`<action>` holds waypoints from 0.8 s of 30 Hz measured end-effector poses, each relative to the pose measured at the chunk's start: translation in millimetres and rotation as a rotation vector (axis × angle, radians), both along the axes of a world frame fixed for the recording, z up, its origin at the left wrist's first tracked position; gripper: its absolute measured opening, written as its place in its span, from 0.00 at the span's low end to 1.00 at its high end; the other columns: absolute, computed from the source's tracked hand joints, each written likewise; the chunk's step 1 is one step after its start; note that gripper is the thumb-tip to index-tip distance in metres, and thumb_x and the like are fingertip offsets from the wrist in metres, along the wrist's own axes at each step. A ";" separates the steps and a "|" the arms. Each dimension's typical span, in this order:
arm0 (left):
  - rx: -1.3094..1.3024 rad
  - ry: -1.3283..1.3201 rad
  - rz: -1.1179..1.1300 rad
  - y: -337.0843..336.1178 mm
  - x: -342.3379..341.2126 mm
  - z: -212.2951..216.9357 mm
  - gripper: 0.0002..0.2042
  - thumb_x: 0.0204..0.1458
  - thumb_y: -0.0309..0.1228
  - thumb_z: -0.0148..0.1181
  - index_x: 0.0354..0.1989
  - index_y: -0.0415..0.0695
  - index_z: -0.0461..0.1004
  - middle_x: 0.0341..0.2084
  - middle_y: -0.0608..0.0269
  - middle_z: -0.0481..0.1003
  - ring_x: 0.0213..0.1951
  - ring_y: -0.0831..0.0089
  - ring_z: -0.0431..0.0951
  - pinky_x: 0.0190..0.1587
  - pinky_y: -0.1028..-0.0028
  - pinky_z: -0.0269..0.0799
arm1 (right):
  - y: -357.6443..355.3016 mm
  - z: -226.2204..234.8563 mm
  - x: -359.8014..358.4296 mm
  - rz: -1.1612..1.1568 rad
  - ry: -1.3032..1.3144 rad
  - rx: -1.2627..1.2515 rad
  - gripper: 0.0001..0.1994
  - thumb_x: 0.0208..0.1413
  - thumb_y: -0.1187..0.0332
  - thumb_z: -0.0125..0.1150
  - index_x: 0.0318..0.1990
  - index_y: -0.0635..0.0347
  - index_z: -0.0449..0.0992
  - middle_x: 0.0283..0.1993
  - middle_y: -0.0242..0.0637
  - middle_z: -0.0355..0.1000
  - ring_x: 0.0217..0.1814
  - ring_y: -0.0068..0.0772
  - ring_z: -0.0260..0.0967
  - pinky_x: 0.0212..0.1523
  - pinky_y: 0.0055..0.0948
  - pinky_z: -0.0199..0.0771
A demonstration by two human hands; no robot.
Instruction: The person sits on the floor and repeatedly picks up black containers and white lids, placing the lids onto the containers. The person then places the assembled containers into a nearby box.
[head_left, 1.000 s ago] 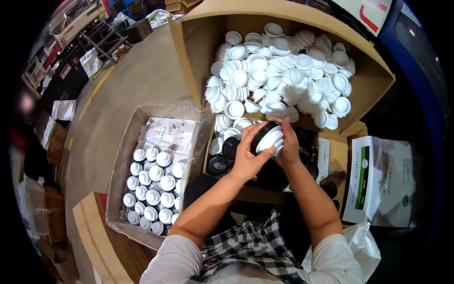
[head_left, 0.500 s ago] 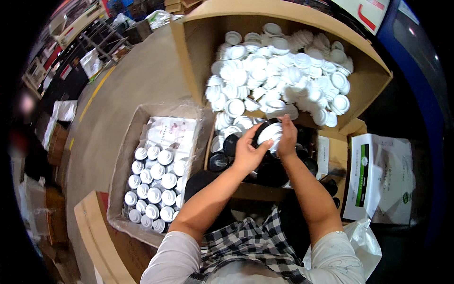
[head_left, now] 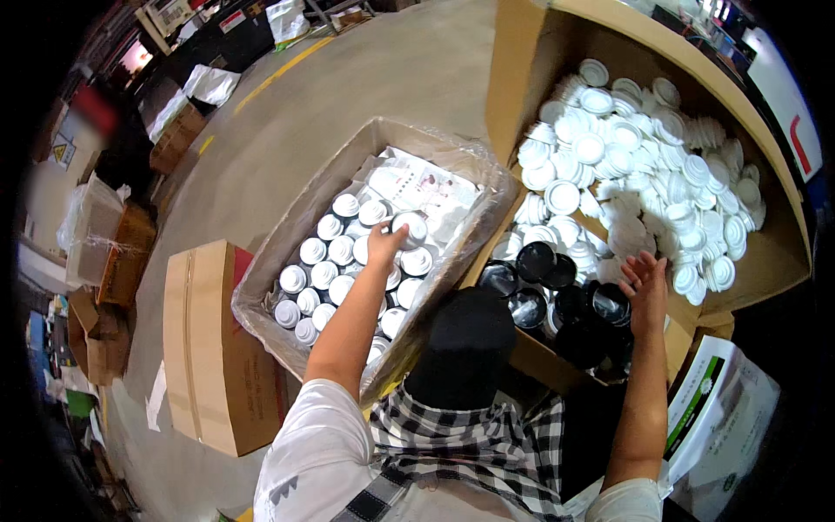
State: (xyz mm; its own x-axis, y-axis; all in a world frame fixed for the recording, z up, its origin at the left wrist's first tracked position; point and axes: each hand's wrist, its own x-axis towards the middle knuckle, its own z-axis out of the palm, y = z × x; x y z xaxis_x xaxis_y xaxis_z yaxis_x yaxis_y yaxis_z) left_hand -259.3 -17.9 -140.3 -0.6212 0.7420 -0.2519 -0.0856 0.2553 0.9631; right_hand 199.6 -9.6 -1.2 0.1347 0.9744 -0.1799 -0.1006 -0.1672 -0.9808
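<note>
Hands have parted: left hand (head_left: 384, 246) sets capped jar (head_left: 409, 229) into lined box (head_left: 287, 228).

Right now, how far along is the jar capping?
Done: rows of white-capped jars fill the near part of the plastic-lined box. In hand: the left hand sets another capped jar at the end of those rows. The right hand hovers empty over the open black jars. Left: those black jars are uncapped, and the big carton holds plenty of loose white lids.
</note>
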 end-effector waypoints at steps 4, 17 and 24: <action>0.025 -0.258 -0.036 9.9 -8.4 -43.9 0.26 0.39 0.32 0.67 0.45 0.32 0.65 0.29 0.57 0.73 0.27 0.76 0.73 0.27 0.77 0.69 | 1.8 -9.3 -3.6 0.030 0.012 -0.045 0.32 0.54 0.39 0.39 0.54 0.58 0.61 0.48 0.36 0.65 0.50 0.32 0.62 0.46 0.34 0.62; -0.111 0.187 -0.357 55.4 -7.3 -90.0 0.25 0.37 0.43 0.65 0.39 0.34 0.73 0.29 0.51 0.76 0.30 0.65 0.76 0.35 0.73 0.70 | 7.5 -37.0 -6.4 0.095 -0.099 -0.100 0.36 0.53 0.38 0.41 0.57 0.61 0.57 0.52 0.43 0.62 0.54 0.40 0.60 0.49 0.37 0.60; -0.398 0.729 -0.931 43.0 3.1 -85.9 0.23 0.45 0.52 0.52 0.42 0.47 0.73 0.35 0.57 0.74 0.45 0.60 0.70 0.57 0.46 0.42 | 10.6 -49.3 -9.9 0.146 -0.099 -0.148 0.37 0.52 0.37 0.42 0.57 0.60 0.56 0.51 0.41 0.62 0.52 0.36 0.60 0.49 0.37 0.60</action>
State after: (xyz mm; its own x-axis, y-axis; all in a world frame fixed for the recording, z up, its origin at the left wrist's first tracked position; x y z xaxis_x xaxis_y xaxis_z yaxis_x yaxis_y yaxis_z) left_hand -256.2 25.0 -226.2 0.0098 0.9258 -0.3778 0.8049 0.2169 0.5524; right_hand 189.7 1.0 -50.5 0.0183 0.9487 -0.3156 0.0311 -0.3160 -0.9482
